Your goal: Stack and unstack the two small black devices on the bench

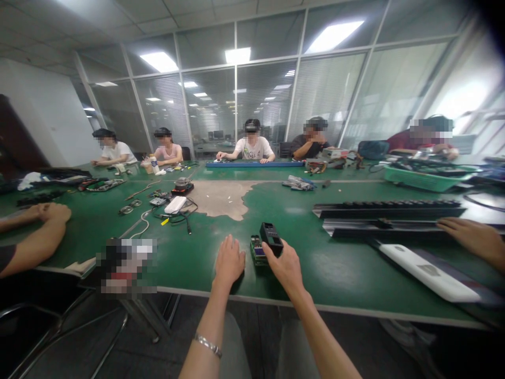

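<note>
My right hand (287, 266) grips a black plastic housing (271, 236) with cut-outs in its face, tilted up, thumb on its near left side. Just left of and partly behind the housing is a green circuit board (257, 258) with a small blue display; whether the two touch I cannot tell. My left hand (230, 261) rests palm down on the green table (189, 273), left of the board, its fingers stretched forward and holding nothing visible. A dark patch shows beneath that palm; whether it is shadow or an object is unclear.
At right lie dark metal rails (386, 226), a long white device (430, 271) and another person's hand (471, 239). Left are a white box (175, 205) with cables and a person's clasped hands (54, 216). A green basket (430, 178) stands farther back; several people sit across.
</note>
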Demonstrator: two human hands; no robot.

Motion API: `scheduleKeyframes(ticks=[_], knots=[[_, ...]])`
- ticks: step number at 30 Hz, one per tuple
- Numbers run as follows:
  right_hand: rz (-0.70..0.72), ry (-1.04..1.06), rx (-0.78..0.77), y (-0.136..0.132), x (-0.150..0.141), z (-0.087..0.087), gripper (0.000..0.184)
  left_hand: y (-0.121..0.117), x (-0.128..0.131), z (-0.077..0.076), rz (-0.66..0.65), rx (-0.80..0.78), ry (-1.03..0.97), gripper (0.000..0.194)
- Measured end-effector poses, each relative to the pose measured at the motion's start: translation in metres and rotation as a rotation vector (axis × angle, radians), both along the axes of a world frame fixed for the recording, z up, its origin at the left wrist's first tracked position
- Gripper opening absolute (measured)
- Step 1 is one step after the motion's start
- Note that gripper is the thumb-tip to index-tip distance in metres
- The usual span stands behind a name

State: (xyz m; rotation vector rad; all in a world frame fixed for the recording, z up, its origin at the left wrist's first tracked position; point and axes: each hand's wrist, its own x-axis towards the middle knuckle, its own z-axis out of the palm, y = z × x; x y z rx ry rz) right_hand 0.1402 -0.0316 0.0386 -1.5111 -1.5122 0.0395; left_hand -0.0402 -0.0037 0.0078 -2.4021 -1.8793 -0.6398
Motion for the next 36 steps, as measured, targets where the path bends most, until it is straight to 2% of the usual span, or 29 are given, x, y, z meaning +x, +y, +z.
scheduleKeyframes(ticks=[5, 11, 18, 21, 23, 30, 36], knots=[[-0.013, -0.045, -0.050, -0.001, 0.026, -0.013, 0.042, 0.001, 0.001, -0.001, 0.000, 0.000, 0.004, 0.048], [0.004, -0.188, -0.042, 0.001, 0.037, -0.032, 0.043, 0.002, 0.000, -0.001, 0.002, -0.003, 0.015, 0.049], [-0.137, -0.340, -0.047, 0.001, 0.041, -0.060, 0.069, 0.001, 0.002, 0.001, 0.000, -0.003, 0.045, 0.051], [-0.150, -0.331, -0.026, 0.000, 0.041, -0.063, 0.087, 0.001, 0.004, 0.001, 0.000, -0.006, 0.053, 0.051], [-0.144, -0.314, -0.021, 0.000, 0.042, -0.063, 0.091, 0.001, 0.004, 0.001, 0.001, -0.004, 0.058, 0.051], [-0.088, -0.259, -0.003, -0.001, 0.045, -0.060, 0.076, 0.001, 0.005, -0.001, 0.006, 0.008, 0.074, 0.051], [-0.094, -0.250, -0.064, -0.005, 0.042, -0.052, 0.080, 0.002, 0.006, 0.000, -0.002, 0.005, 0.083, 0.052]])
